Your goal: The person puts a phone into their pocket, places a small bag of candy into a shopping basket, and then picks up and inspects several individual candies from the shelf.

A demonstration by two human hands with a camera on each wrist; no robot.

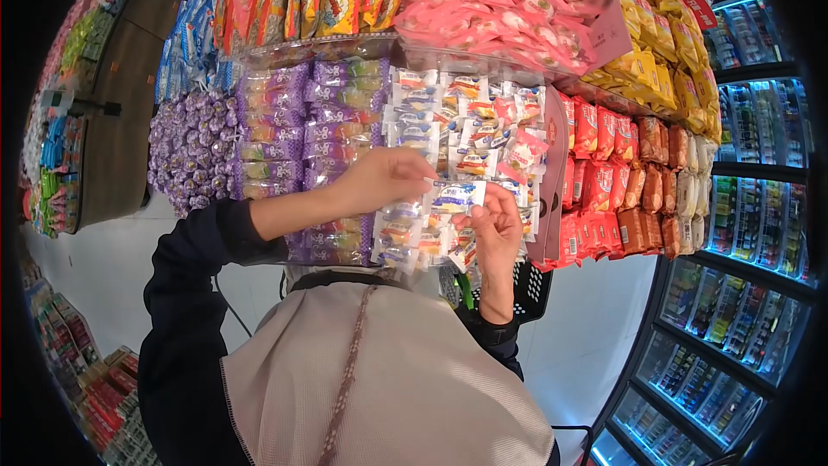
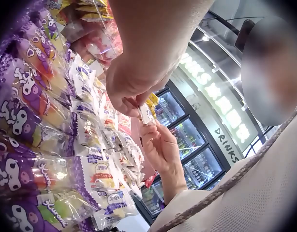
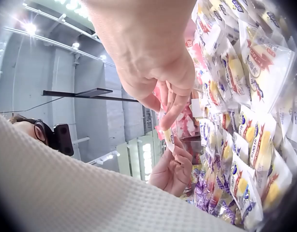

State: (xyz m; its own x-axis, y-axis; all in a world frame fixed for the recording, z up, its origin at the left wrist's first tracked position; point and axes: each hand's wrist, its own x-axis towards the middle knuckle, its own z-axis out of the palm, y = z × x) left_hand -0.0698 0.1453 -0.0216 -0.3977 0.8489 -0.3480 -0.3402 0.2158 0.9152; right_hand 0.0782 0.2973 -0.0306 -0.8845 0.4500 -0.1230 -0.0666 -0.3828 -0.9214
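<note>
In the head view, the white packet (image 1: 459, 197) carries print (image 1: 454, 201) too small for us to read. In the left wrist view, the left fingers (image 2: 129, 104) cover its upper end; in the right wrist view, the right fingers (image 3: 175, 111) hide part of it. In the left wrist view, the top edge cuts off the left forearm (image 2: 158, 29) at twelve o'clock, and a head (image 2: 274, 72) at two o'clock is blurred. In the head view, we cannot identify the goods (image 1: 750, 211) in the fridges (image 1: 759, 167) at three o'clock.
</note>
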